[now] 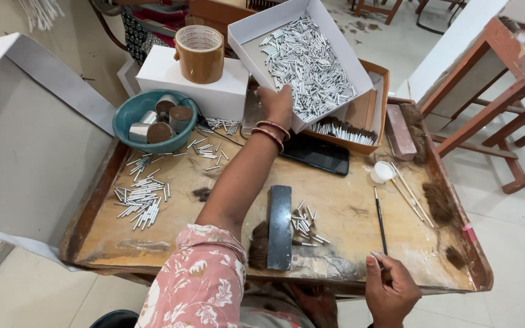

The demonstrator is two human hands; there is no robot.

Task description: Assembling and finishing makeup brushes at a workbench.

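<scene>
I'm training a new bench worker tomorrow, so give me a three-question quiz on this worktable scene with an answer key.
1. True or false: the left hand is tilting up a white box of small metal tubes.
2. What lies in the teal bowl?
A. paint brushes
B. short metal cylinders
C. rolls of tape
3. Fill in: the right hand rests at the near edge of the wooden table, just below a thin ______.

Key: 1 true; 2 B; 3 brush
</scene>
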